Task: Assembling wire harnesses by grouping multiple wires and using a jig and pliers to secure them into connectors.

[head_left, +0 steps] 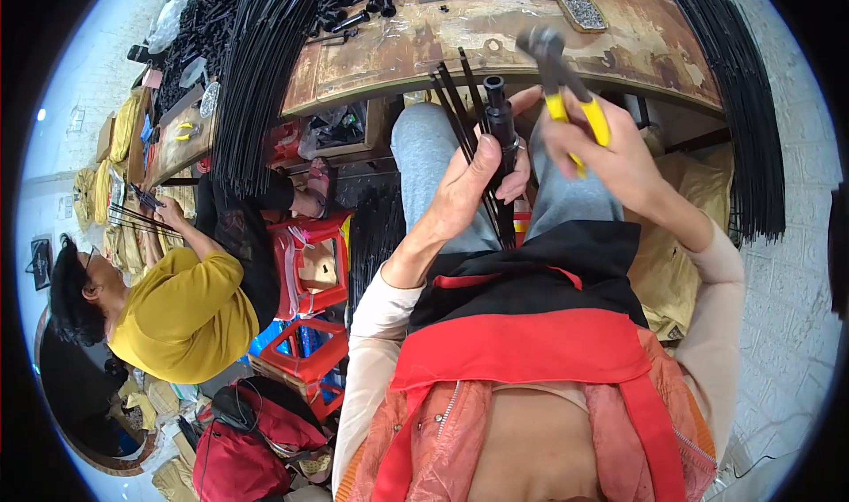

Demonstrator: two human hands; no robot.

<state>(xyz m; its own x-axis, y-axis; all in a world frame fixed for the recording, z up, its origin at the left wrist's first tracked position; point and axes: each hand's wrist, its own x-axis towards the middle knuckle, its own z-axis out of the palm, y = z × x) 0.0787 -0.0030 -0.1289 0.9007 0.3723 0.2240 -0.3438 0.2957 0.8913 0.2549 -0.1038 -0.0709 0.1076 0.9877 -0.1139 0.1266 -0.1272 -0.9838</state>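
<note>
Black tubular part [500, 120] and thin rods [456, 108] are clasped and partly hidden by the left fingers [513, 185], yellow-handled pincers [550, 70] gripped in the right fingers [564, 137] at two o'clock from there, worktop [380, 60] at twelve, rod bundles [256, 86] at nine and three.

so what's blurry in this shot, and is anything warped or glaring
Head view: motion blur smears the right hand and its yellow-handled pincers, while the left hand and black tubular part look much crisper; head view: fisheye distortion bows the workbench edge, with black corners; head view: a small bright spot shows on the pale wall at far left.
</note>
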